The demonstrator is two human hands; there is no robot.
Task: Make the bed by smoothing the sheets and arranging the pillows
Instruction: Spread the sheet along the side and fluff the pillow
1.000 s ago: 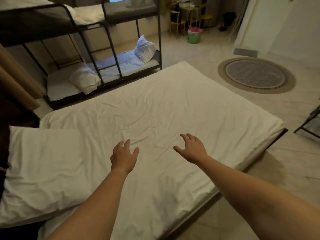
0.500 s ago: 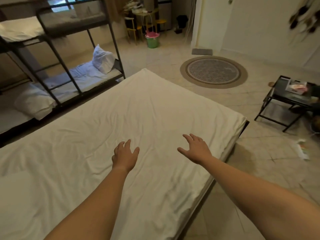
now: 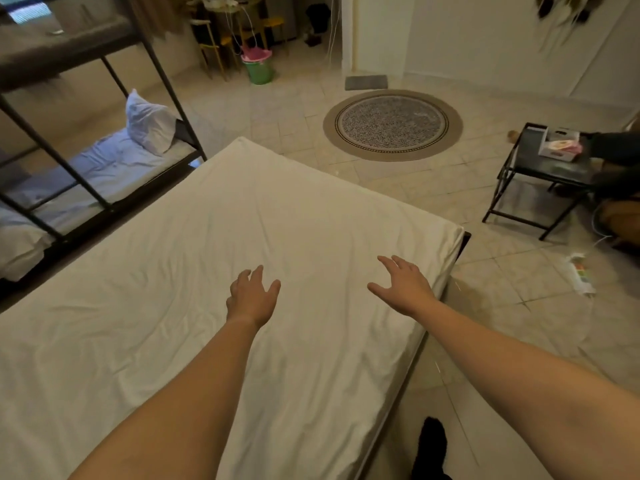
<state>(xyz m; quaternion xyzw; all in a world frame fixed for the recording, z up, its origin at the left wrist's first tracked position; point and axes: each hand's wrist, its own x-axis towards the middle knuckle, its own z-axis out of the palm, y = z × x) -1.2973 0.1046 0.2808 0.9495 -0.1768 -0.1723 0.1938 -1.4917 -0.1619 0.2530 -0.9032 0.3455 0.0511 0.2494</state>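
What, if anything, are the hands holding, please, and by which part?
Nothing is held: the left hand and right hand are open, fingers spread, over the sheet.

Both hands [image 3: 254,299] [image 3: 403,289] spread over sheet [image 3: 242,209] (wrinkled white).

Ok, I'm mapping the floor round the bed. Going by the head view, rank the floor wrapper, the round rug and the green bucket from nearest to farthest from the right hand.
From the right hand:
1. wrapper, on the floor to its right.
2. rug, ahead, past the foot of the bed.
3. bucket, farthest, ahead and to the left.
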